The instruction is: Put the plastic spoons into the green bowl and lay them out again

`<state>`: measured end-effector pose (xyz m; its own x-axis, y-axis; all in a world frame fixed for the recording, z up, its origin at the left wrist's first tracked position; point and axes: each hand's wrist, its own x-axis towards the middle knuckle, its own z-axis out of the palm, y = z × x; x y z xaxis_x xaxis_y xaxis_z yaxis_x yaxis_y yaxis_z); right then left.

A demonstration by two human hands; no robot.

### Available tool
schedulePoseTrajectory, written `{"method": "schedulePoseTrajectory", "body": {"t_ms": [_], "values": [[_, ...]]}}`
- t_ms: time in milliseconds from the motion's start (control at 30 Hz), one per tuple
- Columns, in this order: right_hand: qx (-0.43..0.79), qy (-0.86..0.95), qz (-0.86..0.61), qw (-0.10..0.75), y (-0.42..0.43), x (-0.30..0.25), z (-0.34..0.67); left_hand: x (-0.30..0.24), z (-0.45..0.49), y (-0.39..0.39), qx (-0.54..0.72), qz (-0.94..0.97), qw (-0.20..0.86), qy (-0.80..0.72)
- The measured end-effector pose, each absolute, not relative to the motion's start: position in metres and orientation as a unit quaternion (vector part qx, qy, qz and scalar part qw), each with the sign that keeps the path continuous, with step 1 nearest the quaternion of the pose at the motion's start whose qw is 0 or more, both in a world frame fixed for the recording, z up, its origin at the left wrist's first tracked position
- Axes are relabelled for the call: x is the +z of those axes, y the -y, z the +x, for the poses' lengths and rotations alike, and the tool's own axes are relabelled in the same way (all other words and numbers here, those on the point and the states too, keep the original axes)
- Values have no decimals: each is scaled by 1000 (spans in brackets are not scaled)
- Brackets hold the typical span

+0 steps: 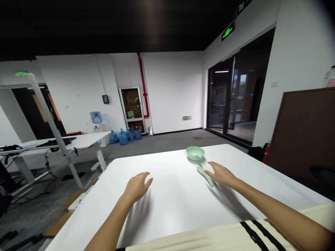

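A pale green bowl sits on the white table toward its far side. A pale green spoon lies just in front of the bowl, pointing toward me. My right hand rests flat on the table with fingers spread, touching or right beside the spoon's handle, holding nothing. My left hand hovers low over the table's middle left, fingers loosely extended and empty, well apart from the bowl and spoon.
A dark brown board stands at the table's right. Beyond the left edge are a metal frame, another white desk, cables on the floor, and water bottles by the far wall.
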<state>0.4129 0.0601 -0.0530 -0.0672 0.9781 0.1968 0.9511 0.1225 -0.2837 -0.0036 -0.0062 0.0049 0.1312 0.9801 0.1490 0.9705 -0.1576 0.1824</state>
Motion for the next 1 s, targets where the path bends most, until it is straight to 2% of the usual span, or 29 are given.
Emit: {"method": "schedulePoseTrajectory", "body": {"t_ms": [400, 733, 1000], "values": [[37, 728, -663, 170, -69, -43, 406, 6, -5, 8, 124, 758, 16, -641], [10, 700, -696, 161, -144, -7, 395, 5, -7, 4, 124, 754, 16, -644], [19, 660, -737, 142, -206, -34, 388, 8, -9, 3, 127, 755, 33, -643]]}}
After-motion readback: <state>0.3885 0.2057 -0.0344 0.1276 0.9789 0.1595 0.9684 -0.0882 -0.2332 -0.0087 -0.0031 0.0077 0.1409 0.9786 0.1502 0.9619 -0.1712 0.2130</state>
